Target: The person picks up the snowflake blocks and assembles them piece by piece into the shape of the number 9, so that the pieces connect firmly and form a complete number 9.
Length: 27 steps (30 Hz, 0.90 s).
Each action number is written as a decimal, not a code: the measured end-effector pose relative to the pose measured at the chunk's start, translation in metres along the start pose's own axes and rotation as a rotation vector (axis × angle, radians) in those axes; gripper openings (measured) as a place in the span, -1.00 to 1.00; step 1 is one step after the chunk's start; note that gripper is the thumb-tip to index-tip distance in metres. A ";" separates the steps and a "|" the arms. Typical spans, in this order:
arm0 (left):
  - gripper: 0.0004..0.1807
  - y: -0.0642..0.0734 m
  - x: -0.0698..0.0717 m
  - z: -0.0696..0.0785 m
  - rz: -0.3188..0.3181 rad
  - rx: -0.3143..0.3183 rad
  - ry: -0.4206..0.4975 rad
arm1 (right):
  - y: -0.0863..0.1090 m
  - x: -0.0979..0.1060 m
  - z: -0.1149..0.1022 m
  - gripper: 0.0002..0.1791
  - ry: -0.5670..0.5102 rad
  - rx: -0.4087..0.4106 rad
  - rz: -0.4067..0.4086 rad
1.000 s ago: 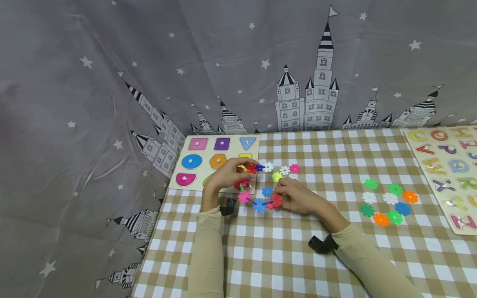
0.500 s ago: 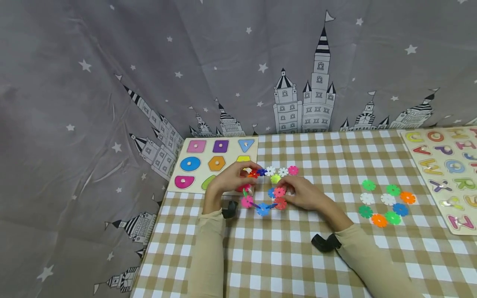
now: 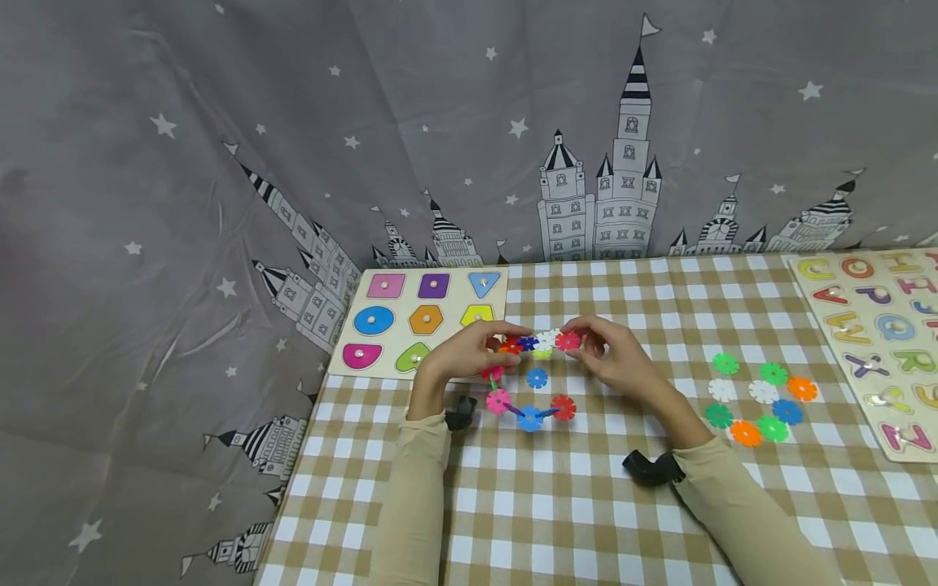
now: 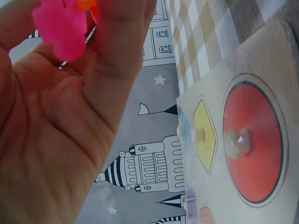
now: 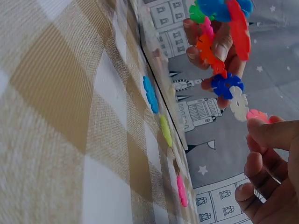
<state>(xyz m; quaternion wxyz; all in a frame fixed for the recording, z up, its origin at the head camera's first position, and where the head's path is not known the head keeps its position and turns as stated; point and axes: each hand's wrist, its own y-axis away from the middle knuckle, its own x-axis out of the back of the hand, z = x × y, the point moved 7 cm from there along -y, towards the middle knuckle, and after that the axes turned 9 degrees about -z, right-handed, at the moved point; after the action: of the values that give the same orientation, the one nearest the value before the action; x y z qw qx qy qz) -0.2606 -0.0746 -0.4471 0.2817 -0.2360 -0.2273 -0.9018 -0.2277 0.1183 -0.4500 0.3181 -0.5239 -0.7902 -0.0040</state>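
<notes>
My left hand [image 3: 462,350] grips a curved chain of notched, flower-shaped plastic discs near its orange disc [image 5: 208,50]. From there the chain runs through a dark blue disc [image 5: 227,86] to a white disc [image 5: 238,103]. Its other end hangs toward me, with a pink disc [image 3: 498,401], a blue disc [image 3: 530,418] and a red disc [image 3: 563,407]. My right hand [image 3: 619,358] pinches another pink disc [image 5: 258,115] between thumb and finger, its edge right at the white disc. Below lie a loose blue disc [image 3: 537,378] and a yellow disc [image 5: 166,131].
A wooden shape-puzzle board [image 3: 352,325] lies behind my left hand. More loose discs, including an orange disc [image 3: 746,433], are spread on the checked tablecloth [image 3: 586,505] to the right. Beyond them is a letter-puzzle board [image 3: 850,366]. A grey castle-print curtain [image 3: 440,98] hangs behind.
My right hand has risen from near the chain's red end to its white end, bringing the pink disc along. My left hand has shifted slightly right with the chain.
</notes>
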 end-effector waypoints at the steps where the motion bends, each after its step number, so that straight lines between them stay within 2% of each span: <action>1: -0.50 0.000 0.000 0.000 -0.002 0.004 0.004 | 0.000 -0.001 -0.001 -0.66 0.003 0.011 -0.004; 10: -0.50 -0.001 -0.003 0.000 -0.017 0.003 0.058 | 0.000 -0.004 -0.005 -0.62 0.063 0.025 -0.029; 15: -0.50 -0.001 -0.003 0.003 -0.017 -0.011 0.029 | 0.000 -0.004 -0.008 -0.61 0.094 0.042 -0.031; 22: -0.50 -0.001 -0.003 0.003 -0.013 -0.015 0.041 | -0.001 -0.004 -0.010 -0.62 0.128 0.060 -0.046; 27: -0.48 -0.004 -0.007 0.005 -0.025 -0.041 0.026 | -0.001 -0.004 -0.013 -0.62 0.129 0.097 -0.027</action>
<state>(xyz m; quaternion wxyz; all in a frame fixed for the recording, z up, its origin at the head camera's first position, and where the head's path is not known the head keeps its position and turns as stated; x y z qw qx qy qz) -0.2568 -0.0661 -0.4477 0.2686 -0.2273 -0.2080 -0.9126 -0.2209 0.1097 -0.4413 0.3932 -0.4959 -0.7742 -0.0035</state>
